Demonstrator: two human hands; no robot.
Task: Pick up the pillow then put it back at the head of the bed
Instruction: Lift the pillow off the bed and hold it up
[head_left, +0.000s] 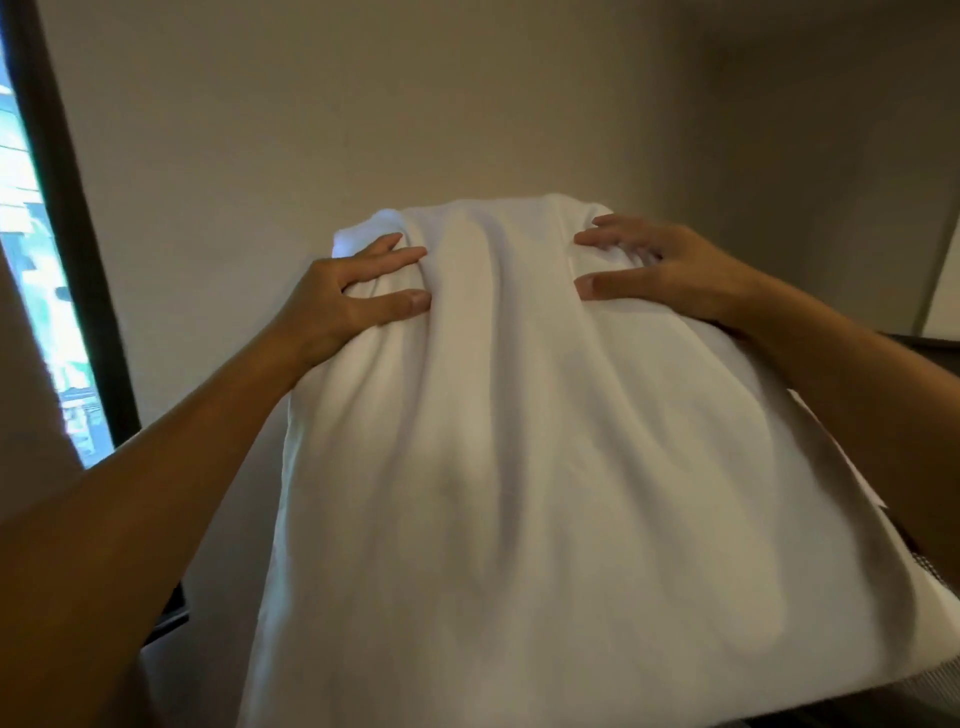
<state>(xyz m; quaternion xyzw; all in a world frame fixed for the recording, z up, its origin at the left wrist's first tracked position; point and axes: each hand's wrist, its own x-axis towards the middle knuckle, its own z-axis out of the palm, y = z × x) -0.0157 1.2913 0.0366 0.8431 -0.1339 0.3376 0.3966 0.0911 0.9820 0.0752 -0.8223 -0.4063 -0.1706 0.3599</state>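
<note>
- The white pillow (519, 441) is held up before the wall (415, 104), each grip clamped into its upper corners: left hand (348, 291), right hand (670, 270).
- Best keep it level and lower it flat; the bed's head is hidden.

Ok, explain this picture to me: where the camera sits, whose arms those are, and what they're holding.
There is no machine here. The one picture comes from a wide-angle camera worn on a person's head, so the bare arms reaching forward are that person's own. The left hand and right hand grip the top of a white pillow, fingers pressed into the fabric, holding it up before a plain wall. A window shows at the left edge. The pillow fills most of the view, so the bed is hidden.
</note>
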